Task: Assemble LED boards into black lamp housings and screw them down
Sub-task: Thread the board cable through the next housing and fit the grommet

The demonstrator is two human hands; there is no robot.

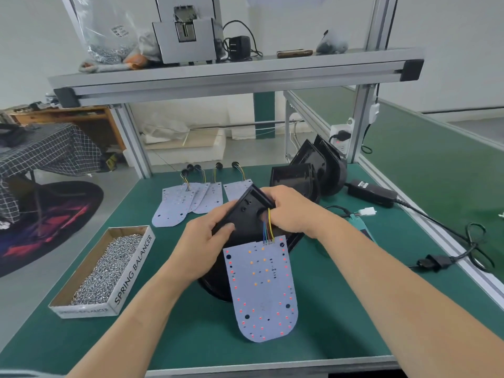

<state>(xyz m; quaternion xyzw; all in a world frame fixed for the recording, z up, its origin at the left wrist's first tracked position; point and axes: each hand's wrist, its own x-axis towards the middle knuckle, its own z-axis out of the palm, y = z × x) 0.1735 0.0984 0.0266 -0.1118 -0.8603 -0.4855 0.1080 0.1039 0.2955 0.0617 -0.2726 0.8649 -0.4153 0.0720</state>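
Green-topped table [191, 336]: metal trim along the near edge, a raised aluminium rail down the right side. There is bare mat between the forearms and toward the near-left corner. An aluminium shelf [245, 75] overhangs the far edge.

Stack of spare black housings [308, 170] at far right, near the rail post.

Black lamp housing [245, 214] held tilted above mid-table, open side up. The LED board [261, 290] hangs from it on coloured wires [268, 230], rounded end toward the near edge and short of it.

Cardboard screw box [133, 268] by the left edge, marked "SPRING BALANCER".

Spare LED boards [188, 200] fanned out beyond the held housing, near the far edge.

Left hand [201, 241]: fingers curled round the housing's left side, thumb on its inner face. Right hand [291, 211]: fingers gripping its upper right corner, beside the wires.
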